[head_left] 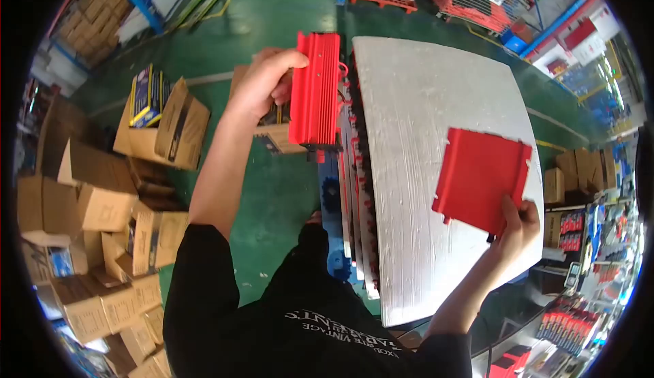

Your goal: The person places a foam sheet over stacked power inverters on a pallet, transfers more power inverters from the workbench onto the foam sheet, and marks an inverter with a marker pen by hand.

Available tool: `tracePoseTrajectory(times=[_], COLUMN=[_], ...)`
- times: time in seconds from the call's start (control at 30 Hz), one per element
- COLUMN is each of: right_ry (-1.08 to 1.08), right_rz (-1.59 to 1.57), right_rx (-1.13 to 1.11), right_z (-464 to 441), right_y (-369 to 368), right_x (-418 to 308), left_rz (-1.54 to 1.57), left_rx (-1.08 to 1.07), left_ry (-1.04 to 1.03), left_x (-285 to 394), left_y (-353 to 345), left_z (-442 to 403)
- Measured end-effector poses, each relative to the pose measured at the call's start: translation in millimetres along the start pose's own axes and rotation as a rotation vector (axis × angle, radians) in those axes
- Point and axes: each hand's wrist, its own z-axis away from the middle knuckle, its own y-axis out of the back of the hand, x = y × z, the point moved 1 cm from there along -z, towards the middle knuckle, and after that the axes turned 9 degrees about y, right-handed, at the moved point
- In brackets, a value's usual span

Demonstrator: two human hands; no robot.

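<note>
My left hand (269, 82) grips a red finned metal housing (318, 88) by its left side, thumb on top. The housing is held upright beside the left edge of a stack topped by a white board (436, 92). In my right hand (519, 223) is a flat red metal panel (482, 179), pinched at its lower right corner and held over the white board. The panel's edges are folded and have small tabs. Whether it touches the board I cannot tell.
Open cardboard boxes (109, 204) are piled at the left, with another box (163, 129) nearer the middle. Orange pallets with goods (470, 3) stand at the far right. Shelves with red packages (571, 231) are at the right edge.
</note>
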Motion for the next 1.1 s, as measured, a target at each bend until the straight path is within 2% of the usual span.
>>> tracePoseTrajectory(times=[0.17,0.23,0.3,0.47,0.7,0.8,0.87,1.1], right_ry=[0.123,0.182,0.213,0.366,0.254,0.274,0.321,0.265], right_rz=[0.284,0.302,0.307,0.414,0.515,0.503,0.443,0.453], right_rx=[-0.186,-0.291,-0.372,-0.4,-0.533,-0.528,-0.511,-0.682], right_z=[-86.5,-121.9,-154.1,-204.9,-237.5,-239.2,-238.9,-235.7], right_y=[-132.0,-182.0,-229.6,-318.8,-371.4,-380.3,-384.0,-384.8], right_x=[14.4,28.1,43.4,64.0,62.6,70.3,73.3,67.9], left_rz=[-0.105,-0.141,-0.159,-0.121,-0.17,-0.026,-0.029,-0.147], left_rx=[-0.106,-0.225,-0.224,-0.234,-0.228,-0.254,-0.241,-0.289], left_ry=[0.097,0.096,0.085,0.156,0.168,0.2,0.2,0.228], left_x=[0.7,-2.7,-9.4,-12.7,-8.0,-20.2,-15.7,3.9], left_y=[-35.2,-46.4,-53.5,-61.6,-69.6,-68.8,-72.9,-93.1], left_z=[-116.1,-154.2,-187.6,-254.3,-299.0,-317.4,-313.3,-297.5])
